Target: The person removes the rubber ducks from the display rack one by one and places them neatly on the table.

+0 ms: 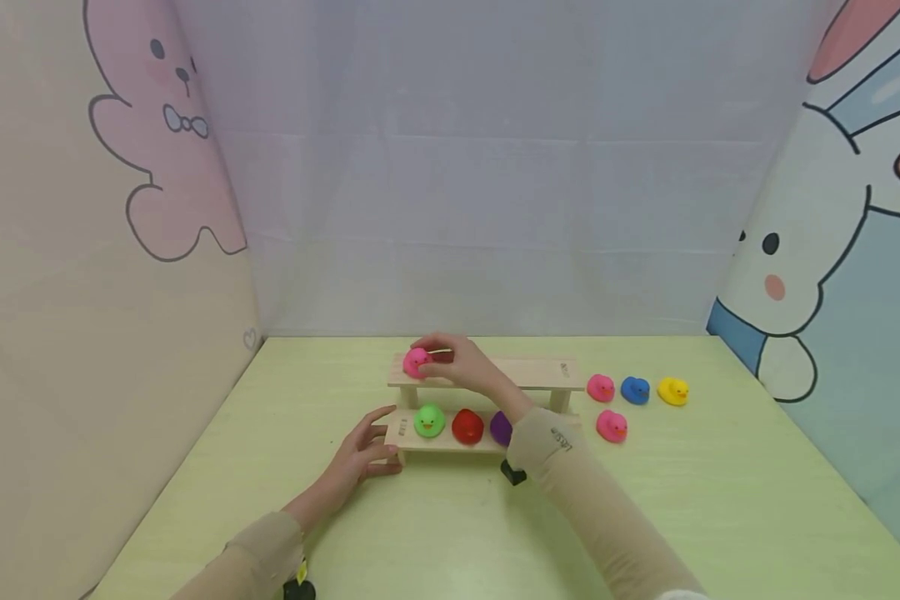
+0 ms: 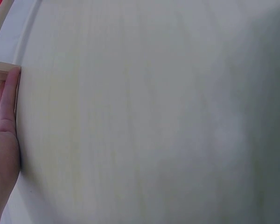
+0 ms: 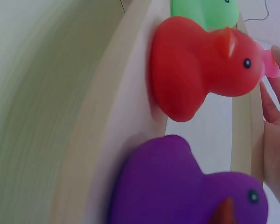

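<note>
My right hand (image 1: 465, 365) pinches a pink rubber duck (image 1: 417, 362) at the left end of the upper step of a small wooden two-step stand (image 1: 510, 372). Whether the duck bears on the board cannot be told. My left hand (image 1: 360, 454) touches the left end of the lower step, fingers spread along its edge; only part of that hand shows in the left wrist view. On the lower step sit a green duck (image 1: 429, 421), a red duck (image 1: 467, 427) and a purple duck (image 1: 501, 428), the last partly hidden by the right sleeve.
Right of the stand, on the pale green table (image 1: 720, 500), are a pink duck (image 1: 601, 387), a blue duck (image 1: 635, 390), a yellow duck (image 1: 673, 391) and another pink duck (image 1: 612, 426) nearer the front. A white curtain (image 1: 495, 167) hangs behind.
</note>
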The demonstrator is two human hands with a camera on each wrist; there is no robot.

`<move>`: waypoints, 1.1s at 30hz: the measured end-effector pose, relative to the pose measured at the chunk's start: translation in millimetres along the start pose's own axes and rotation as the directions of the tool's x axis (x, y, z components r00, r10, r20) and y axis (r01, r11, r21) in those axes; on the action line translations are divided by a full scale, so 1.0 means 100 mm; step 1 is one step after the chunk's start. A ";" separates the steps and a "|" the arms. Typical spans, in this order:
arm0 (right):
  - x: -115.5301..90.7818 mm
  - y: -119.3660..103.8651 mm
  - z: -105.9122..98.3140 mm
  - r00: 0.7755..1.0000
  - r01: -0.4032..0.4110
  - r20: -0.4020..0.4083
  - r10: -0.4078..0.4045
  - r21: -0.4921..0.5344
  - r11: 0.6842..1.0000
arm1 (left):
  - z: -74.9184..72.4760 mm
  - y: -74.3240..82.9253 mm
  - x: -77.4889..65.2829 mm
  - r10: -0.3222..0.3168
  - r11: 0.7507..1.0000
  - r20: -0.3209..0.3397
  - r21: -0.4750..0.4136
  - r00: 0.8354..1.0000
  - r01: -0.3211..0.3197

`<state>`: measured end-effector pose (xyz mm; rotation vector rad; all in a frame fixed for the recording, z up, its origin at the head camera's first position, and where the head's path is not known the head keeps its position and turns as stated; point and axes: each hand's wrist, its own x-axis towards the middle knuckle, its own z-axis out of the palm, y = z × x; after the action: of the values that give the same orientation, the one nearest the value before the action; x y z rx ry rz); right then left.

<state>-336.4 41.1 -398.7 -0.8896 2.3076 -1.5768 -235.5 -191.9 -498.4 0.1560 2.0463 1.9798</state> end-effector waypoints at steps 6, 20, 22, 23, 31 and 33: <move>0.01 0.01 0.01 1.000 0.015 -0.014 -0.015 -0.038 0.999 | 0.00 0.00 0.00 -0.003 1.000 0.002 0.002 1.000 0.003; 0.00 0.01 -0.03 0.998 0.007 -0.062 -0.005 0.034 0.999 | 0.00 0.03 0.00 0.000 1.000 0.014 0.002 1.000 0.000; 0.00 0.02 -0.03 0.998 0.017 -0.065 -0.013 0.051 0.999 | 0.01 0.03 0.00 0.001 1.000 0.013 -0.001 1.000 -0.001; 0.00 0.02 -0.04 0.998 0.023 -0.065 -0.019 0.058 0.998 | 0.01 0.03 0.00 0.002 1.000 0.012 -0.001 1.000 -0.002; -0.01 0.01 -0.03 0.997 0.038 -0.063 -0.035 0.061 0.997 | 0.01 0.03 -0.01 -0.008 1.000 0.005 -0.005 1.000 0.008; -0.02 0.01 -0.03 0.997 0.043 -0.068 -0.039 0.063 0.997 | 0.01 0.03 -0.01 -0.006 1.000 0.008 -0.001 1.000 0.006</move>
<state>-337.3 45.0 -398.6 -0.8873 2.2820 -1.7130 -234.4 -191.3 -495.6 0.1573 2.0390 1.9735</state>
